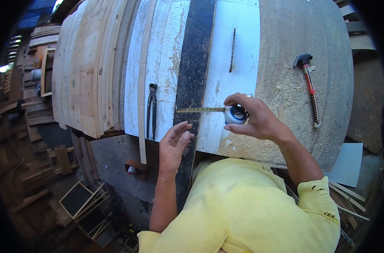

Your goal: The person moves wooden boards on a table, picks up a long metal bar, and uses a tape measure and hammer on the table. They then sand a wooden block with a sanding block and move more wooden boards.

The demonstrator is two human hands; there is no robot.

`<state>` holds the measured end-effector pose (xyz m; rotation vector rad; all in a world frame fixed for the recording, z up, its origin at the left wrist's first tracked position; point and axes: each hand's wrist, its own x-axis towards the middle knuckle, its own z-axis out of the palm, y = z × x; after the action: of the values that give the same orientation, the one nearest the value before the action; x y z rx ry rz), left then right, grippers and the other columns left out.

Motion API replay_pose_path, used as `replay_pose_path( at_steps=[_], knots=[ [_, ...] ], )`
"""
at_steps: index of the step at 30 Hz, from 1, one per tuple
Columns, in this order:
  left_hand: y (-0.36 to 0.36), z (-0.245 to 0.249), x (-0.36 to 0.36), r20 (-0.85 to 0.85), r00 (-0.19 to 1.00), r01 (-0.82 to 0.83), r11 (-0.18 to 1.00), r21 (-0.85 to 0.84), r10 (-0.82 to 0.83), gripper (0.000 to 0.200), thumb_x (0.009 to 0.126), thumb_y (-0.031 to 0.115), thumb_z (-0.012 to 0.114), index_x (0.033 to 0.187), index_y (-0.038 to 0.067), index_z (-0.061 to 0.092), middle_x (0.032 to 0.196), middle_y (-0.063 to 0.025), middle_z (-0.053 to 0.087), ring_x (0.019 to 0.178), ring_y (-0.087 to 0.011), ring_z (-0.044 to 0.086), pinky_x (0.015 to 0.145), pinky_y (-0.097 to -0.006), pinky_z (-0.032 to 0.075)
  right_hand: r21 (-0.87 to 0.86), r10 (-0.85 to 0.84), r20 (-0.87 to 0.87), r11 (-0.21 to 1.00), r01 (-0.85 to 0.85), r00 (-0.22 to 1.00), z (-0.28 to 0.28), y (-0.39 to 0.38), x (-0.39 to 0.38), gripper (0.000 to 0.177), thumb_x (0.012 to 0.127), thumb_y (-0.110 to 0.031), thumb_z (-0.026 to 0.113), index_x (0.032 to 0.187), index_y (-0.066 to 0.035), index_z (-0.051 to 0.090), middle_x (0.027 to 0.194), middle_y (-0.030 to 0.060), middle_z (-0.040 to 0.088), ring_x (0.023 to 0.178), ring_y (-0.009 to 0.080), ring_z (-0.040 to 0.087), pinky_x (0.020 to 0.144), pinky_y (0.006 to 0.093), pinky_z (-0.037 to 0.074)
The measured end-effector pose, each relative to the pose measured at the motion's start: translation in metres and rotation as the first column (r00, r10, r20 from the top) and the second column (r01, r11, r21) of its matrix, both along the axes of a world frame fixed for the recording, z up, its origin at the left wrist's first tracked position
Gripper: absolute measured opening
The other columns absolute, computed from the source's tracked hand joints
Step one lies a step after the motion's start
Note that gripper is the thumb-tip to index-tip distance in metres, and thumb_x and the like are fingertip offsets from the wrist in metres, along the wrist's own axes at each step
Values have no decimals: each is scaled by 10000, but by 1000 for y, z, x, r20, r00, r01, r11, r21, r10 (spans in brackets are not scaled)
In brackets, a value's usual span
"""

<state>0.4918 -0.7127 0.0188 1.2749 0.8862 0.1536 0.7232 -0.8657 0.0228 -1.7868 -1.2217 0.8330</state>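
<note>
Right hand [259,120] clamped on tape measure [235,114], blade [200,109] across black board [196,55], mid-table [293,33]. Left hand [175,145] open, empty, by board's left edge. Suggest: pin hook there, blade square and flat.

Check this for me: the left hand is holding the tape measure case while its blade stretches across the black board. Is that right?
Not quite. The head view shows the right hand holding the tape measure case, not the left. The left hand is open, its fingertips at the black board just below the blade. The blade does stretch across the black board.
</note>
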Motion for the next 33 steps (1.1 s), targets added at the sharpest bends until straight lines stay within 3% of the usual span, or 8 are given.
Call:
replay_pose_path(
  at_steps=[2, 3, 5, 9, 11, 15, 23, 33],
  knots=[
    [2, -12, -14, -55, 993, -86, 963, 254, 103, 391, 920, 208, 687, 1222, -22, 594, 1115, -106, 661, 943, -147, 624, 829, -276, 489, -87, -55, 5, 995, 55, 998, -13, -2, 14, 487, 785, -240, 783, 1179, -76, 548, 1037, 150, 656, 929, 278, 652, 814, 374, 552],
    [6, -17, -24, -54, 993, -84, 964, 251, 101, 391, 920, 208, 687, 1222, -22, 594, 1115, -106, 661, 943, -147, 624, 829, -276, 489, -168, -106, 14, 980, 107, 994, -20, -3, 23, 470, 799, -228, 773, 1184, -79, 548, 1035, 150, 659, 908, 268, 659, 789, 367, 570],
    [17, -26, -50, -405, 904, 62, 891, 449, 141, 404, 899, 290, 710, 1151, -16, 628, 1002, -127, 676, 897, -178, 638, 797, -305, 499, -227, -199, 150, 946, 230, 968, -34, -7, 45, 434, 826, -208, 750, 1192, -81, 554, 1035, 158, 663, 886, 265, 670, 764, 359, 594],
    [23, -58, -99, -578, 802, 202, 843, 499, 151, 454, 885, 382, 704, 1082, -22, 637, 938, -156, 671, 851, -214, 645, 787, -350, 506, -224, -285, 248, 913, 341, 926, -55, -9, 73, 439, 835, -210, 743, 1219, -91, 567, 1074, 145, 659, 942, 267, 665, 842, 379, 583],
    [18, -66, -108, -674, 730, 239, 881, 409, 115, 504, 899, 447, 664, 1022, -40, 627, 909, -162, 670, 824, -231, 642, 793, -376, 502, -206, -220, 420, 922, 328, 881, -59, -8, 77, 434, 841, -208, 734, 1239, -106, 594, 1124, 119, 649, 1015, 261, 645, 913, 395, 560],
    [12, -79, -108, -653, 756, 232, 954, 190, -54, 522, 908, 481, 645, 1004, -32, 630, 825, -100, 651, 797, -159, 586, 761, -331, 475, -282, -181, 389, 910, 304, 903, -60, 5, 75, 425, 842, -217, 733, 1239, -117, 620, 1156, 95, 640, 1054, 250, 626, 959, 397, 534],
    [15, -86, -108, -566, 822, 174, 974, 147, -62, 463, 922, 412, 657, 1047, -33, 638, 873, -73, 658, 815, -137, 563, 772, -305, 464, -206, -175, 397, 939, 274, 901, -70, 23, 75, 375, 836, -227, 734, 1183, -106, 658, 1142, 100, 645, 1032, 255, 629, 939, 388, 535],
    [13, -96, -103, -389, 920, -38, 999, 24, 44, 380, 956, 328, 639, 1116, -17, 634, 950, -20, 651, 856, -86, 549, 794, -248, 441, -211, -197, 418, 929, 305, 887, -71, 22, 71, 353, 825, -221, 748, 1147, -105, 661, 1145, 97, 645, 1044, 244, 630, 945, 380, 533]
  ],
)
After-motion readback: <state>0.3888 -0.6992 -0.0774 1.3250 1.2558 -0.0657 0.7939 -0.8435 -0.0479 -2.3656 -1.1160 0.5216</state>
